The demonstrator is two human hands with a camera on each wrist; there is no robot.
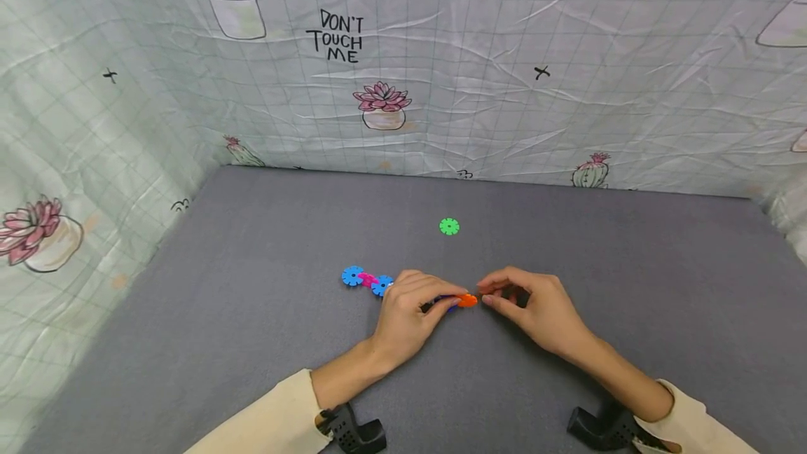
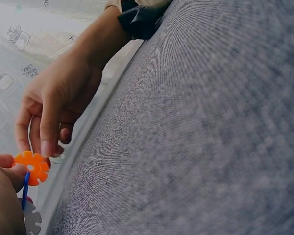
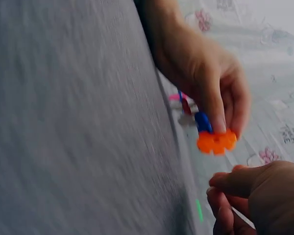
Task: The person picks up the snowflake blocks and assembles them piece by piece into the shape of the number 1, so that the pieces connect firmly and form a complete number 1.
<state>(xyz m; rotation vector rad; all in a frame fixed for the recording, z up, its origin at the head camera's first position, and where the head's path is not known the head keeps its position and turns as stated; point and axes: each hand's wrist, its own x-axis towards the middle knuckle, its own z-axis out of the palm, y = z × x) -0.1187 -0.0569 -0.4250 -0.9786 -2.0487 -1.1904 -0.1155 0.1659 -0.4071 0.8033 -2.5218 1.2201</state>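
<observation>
My left hand [image 1: 406, 310] pinches an orange notched snowflake disc [image 1: 468, 300] between thumb and fingers. That disc joins a dark blue disc [image 2: 25, 190], with a pale disc [image 2: 33, 219] beyond it. The chain runs left under my left hand, where a lighter blue disc [image 1: 381, 286], a pink disc [image 1: 368, 279] and another blue disc [image 1: 353, 276] show; its middle is hidden. Just right of the orange disc is my right hand [image 1: 545, 307], fingers loosely bent, with nothing visible between them. In the right wrist view, a small gap separates its fingertips from the orange disc.
A single green notched disc [image 1: 450, 226] lies on the grey tabletop [image 1: 252, 230], farther back than both hands. Printed cloth [image 1: 454, 118] hangs behind the table and along its sides. Each wrist wears a black device [image 1: 356, 429].
</observation>
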